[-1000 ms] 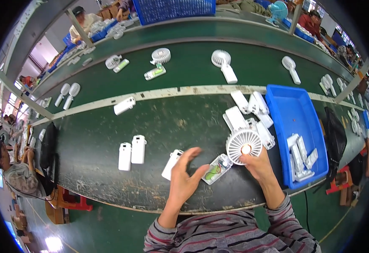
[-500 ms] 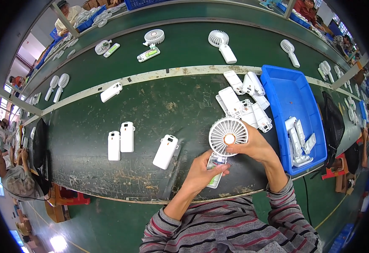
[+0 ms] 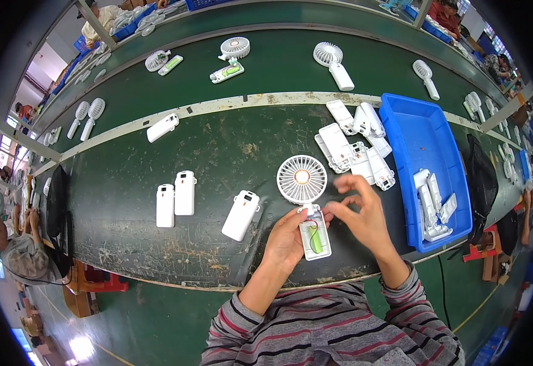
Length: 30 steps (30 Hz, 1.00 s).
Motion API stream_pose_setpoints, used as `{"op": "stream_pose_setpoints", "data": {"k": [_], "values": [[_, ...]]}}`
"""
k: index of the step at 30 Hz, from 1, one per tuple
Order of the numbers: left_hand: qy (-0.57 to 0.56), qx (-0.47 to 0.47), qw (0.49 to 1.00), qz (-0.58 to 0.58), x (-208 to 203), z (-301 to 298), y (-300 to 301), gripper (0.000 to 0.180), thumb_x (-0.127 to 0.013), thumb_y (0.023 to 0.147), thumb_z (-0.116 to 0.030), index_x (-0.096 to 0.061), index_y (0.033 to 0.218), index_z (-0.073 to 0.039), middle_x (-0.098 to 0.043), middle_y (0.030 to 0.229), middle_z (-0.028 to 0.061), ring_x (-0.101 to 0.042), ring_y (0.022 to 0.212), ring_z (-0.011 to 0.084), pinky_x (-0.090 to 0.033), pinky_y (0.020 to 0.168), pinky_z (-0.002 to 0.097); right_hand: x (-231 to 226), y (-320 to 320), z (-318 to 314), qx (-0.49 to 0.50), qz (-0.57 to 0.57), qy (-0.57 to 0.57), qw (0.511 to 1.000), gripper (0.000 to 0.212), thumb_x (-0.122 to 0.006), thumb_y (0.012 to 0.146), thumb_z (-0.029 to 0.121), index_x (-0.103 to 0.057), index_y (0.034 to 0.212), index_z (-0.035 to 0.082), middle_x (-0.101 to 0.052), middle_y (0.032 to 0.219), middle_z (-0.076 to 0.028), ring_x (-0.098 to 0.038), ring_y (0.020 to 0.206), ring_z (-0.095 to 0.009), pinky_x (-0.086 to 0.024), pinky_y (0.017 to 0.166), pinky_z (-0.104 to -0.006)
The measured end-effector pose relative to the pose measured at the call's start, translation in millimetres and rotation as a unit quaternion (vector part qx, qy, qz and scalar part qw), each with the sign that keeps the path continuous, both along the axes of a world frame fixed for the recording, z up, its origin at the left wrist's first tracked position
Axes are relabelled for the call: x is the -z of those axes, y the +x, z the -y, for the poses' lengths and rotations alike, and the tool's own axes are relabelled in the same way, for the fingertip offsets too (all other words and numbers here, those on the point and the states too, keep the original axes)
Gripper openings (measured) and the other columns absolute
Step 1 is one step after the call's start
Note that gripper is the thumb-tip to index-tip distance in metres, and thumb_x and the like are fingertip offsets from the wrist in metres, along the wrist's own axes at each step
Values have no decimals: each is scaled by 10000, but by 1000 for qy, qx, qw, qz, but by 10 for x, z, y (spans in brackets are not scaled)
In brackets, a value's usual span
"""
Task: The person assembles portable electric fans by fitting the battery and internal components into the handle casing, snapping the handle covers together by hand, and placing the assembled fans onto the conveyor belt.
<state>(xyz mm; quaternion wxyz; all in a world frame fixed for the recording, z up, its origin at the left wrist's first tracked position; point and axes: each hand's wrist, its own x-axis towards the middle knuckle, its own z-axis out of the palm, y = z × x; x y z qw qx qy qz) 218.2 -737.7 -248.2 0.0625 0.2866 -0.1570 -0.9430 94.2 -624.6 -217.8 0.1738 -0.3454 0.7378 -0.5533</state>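
Now, at the near edge of the green bench:
Left hand (image 3: 289, 239): fingers curled round the left side of the open fan handle (image 3: 314, 235), grasping it and steadying it on the bench; thumb along its edge
Right hand (image 3: 364, 210): at three o'clock from the handle; fingers loosely bent, thumb and forefinger pinched near the handle's top; whether they grip anything I cannot tell
Open fan handle: white shell lying face up, a green cell showing inside; it sits between the two hands, low of centre
Fan head (image 3: 302, 179): round white grille with an orange hub, at twelve o'clock from the handle and joined to it
White closed casings: one (image 3: 241, 215) at nine o'clock from the left hand, just beside it; a pair (image 3: 176, 197) farther out at nine o'clock, side by side
Pile of white shells (image 3: 356, 146): at one o'clock from the fan head, near it
Blue tray (image 3: 414, 131): at three o'clock, holding white parts (image 3: 431, 204) in its near end
Far belt: finished fans (image 3: 333, 64) lie at twelve o'clock, well apart from the hands
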Motion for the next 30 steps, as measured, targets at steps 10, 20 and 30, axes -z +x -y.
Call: {"op": "stream_pose_setpoints", "data": {"k": [10, 20, 30], "values": [[-93, -15, 996, 10, 83, -114, -10, 185, -549, 916, -115, -571, 1052, 8, -622, 913, 42, -608, 791, 100, -519, 708, 265, 210, 22, -24, -59, 175, 87, 979, 65, -677, 789, 47, -632, 818, 11, -558, 667, 35, -437, 572, -20, -366, 521, -194], [-111, -29, 993, 13, 77, -138, -26, 193, -519, 930, -97, -561, 1082, 15, -621, 926, 41, -604, 799, 92, -514, 705, 248, 80, 97, 28, -70, 49, 104, 991, 95, -659, 813, 83, -611, 818, 1, -578, 682, 15, -456, 589, -23, -372, 519, -197], [-103, -32, 994, -28, 43, -159, -44, 279, -505, 933, -99, -509, 1168, 51, -584, 1167, 136, -586, 1013, 167, -478, 901, 309, 23, 254, -49, -19, -29, 104, 994, 116, -689, 766, 68, -612, 770, -19, -577, 676, -35, -469, 541, -50, -362, 470, -231]]}}
